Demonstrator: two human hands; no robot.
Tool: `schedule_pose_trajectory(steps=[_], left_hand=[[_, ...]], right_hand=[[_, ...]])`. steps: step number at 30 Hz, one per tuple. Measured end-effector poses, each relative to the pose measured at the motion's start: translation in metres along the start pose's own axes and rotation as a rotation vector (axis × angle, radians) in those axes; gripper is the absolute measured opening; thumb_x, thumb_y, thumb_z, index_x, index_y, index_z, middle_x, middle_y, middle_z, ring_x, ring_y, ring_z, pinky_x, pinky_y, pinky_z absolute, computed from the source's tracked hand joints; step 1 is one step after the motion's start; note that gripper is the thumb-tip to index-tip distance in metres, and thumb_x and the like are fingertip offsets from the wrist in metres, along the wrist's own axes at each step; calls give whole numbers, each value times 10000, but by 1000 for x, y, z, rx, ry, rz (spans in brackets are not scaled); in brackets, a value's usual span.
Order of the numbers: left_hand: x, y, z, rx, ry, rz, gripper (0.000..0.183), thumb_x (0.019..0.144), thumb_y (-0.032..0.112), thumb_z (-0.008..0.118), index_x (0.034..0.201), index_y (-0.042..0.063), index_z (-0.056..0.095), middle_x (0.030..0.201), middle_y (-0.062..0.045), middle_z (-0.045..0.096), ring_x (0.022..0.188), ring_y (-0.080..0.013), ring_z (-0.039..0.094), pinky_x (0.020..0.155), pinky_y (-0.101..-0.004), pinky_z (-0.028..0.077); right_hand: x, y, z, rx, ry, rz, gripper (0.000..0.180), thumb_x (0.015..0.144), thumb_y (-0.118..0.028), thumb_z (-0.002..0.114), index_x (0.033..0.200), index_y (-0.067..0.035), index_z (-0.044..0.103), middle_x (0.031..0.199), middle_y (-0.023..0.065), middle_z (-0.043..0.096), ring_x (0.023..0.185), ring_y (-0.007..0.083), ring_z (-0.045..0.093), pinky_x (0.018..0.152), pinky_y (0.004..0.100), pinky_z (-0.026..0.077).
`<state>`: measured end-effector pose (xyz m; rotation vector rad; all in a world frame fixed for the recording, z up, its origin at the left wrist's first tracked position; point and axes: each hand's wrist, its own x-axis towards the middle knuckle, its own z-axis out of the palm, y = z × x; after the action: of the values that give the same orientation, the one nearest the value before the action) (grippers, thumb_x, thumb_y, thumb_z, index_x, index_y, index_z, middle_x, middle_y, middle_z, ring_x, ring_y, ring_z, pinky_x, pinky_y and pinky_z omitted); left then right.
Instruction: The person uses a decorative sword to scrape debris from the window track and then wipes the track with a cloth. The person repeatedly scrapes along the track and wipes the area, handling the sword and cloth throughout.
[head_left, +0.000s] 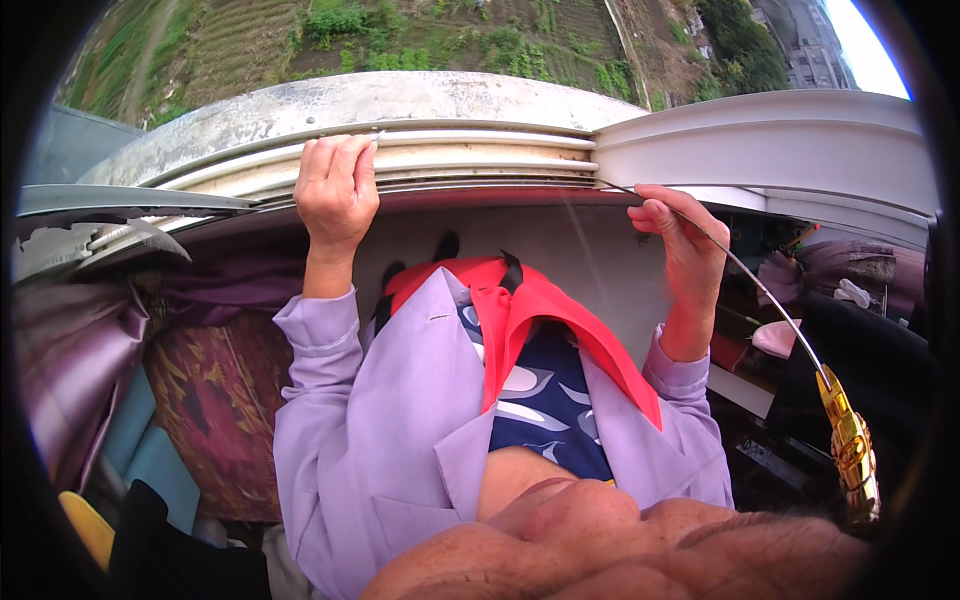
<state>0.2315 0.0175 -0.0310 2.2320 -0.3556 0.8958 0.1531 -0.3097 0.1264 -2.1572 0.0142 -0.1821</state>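
My left hand (337, 187) is closed over the white window track (480, 154), with a small, thin, pale piece (380, 136) showing at its fingertips; the rest of that piece is hidden. On the other side, my right hand (679, 240) pinches a thin metal rod (765, 296) partway along. One end of the rod reaches the right part of the track. The other end runs back to an ornate gold-coloured handle (847, 442), which hangs outside my grip at the lower right.
A white sliding window frame (750, 142) borders the track on the right. Beyond the worn outer ledge (420, 97) lie garden plots far below. Purple curtain fabric (82, 360) hangs at left, near a patterned red-brown panel (217, 420). Dark items and a pink thing (776, 339) are at right.
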Motion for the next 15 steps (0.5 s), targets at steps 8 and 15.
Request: schedule_pose_trajectory(steps=[8,15], left_hand=[[2,-3,0,-1,17,75,125,785,39,733,881,55,654,811,-84,584,730,-291,569,660,-390,492],[4,-4,-2,7,4,97,121,797,36,733,892,60,663,805,-82,596,730,-286,579,659,-388,495]], right_hand=[[4,-1,17,81,40,162,113,904,-33,687,998,21,718,829,69,717,750,120,694,682,234,579],[16,-3,27,-75,12,185,127,905,-94,704,973,11,718,774,50,704,703,89,665,626,222,540]])
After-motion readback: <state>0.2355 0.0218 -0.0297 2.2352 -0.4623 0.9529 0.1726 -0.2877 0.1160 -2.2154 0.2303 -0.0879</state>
